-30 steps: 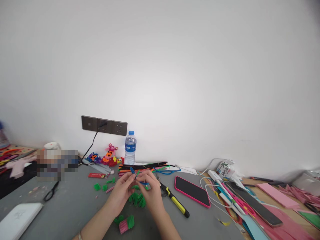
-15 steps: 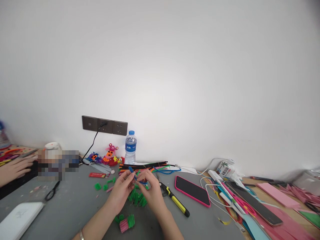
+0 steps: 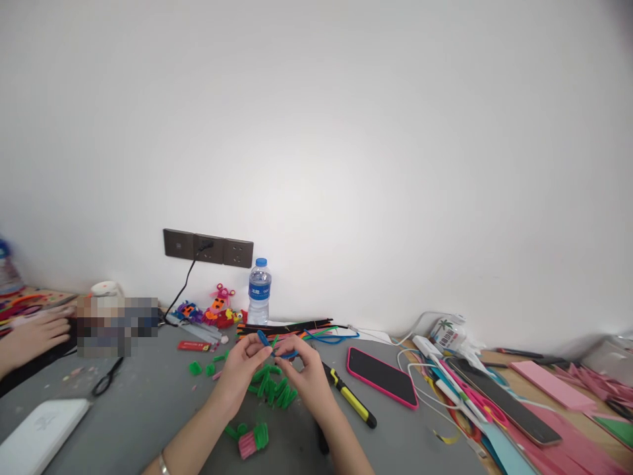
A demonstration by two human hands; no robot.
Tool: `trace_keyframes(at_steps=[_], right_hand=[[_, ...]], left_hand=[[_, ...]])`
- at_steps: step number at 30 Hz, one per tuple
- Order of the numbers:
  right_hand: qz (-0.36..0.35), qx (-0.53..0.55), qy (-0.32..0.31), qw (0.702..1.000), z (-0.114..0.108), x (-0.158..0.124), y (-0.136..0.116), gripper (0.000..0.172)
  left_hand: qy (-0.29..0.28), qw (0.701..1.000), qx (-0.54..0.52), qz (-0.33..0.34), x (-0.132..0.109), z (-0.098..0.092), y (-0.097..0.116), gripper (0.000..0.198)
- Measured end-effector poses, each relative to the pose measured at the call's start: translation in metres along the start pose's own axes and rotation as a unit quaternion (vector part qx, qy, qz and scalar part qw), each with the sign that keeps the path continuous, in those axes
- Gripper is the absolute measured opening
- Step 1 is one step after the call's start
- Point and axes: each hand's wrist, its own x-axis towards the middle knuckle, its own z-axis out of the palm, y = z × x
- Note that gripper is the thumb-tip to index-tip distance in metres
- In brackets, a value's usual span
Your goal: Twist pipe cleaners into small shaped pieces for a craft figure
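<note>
A blue pipe cleaner, bent into loops, is held between both hands above the grey table. My left hand pinches its left part. On its right part, my right hand has thumb and forefinger closed. Several coiled green pieces lie just below and between my hands. Nearer the front edge sits a pink and green fuzzy piece. A yellow and black cutter lies to the right of my right hand, partly behind it.
Behind my hands stand a water bottle and a bundle of pipe cleaners. A pink-edged phone, cables and coloured paper lie right. Left are a white device and another person's hand.
My right hand has shifted slightly right, drawing a little away from my left. The blue pipe cleaner shows more between them. The other person's hand at far left has moved slightly.
</note>
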Motion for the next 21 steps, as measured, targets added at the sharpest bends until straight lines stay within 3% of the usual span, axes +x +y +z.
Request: trace_keyframes(at_steps=[5, 10, 21], right_hand=[[0.015, 0.021, -0.004, 1.000, -0.009, 0.003, 0.001, 0.006], [0.017, 0.042, -0.015, 0.999, -0.014, 0.003, 0.006, 0.001], [0.033, 0.152, -0.022, 0.988, -0.016, 0.002, 0.008, 0.010]], left_hand=[[-0.016, 0.999, 0.039, 0.001, 0.002, -0.003, 0.001, 0.041], [-0.039, 0.996, 0.076, 0.008, 0.002, -0.006, -0.001, 0.032], [-0.100, 0.983, 0.154, -0.015, 0.000, -0.004, 0.002, 0.026]])
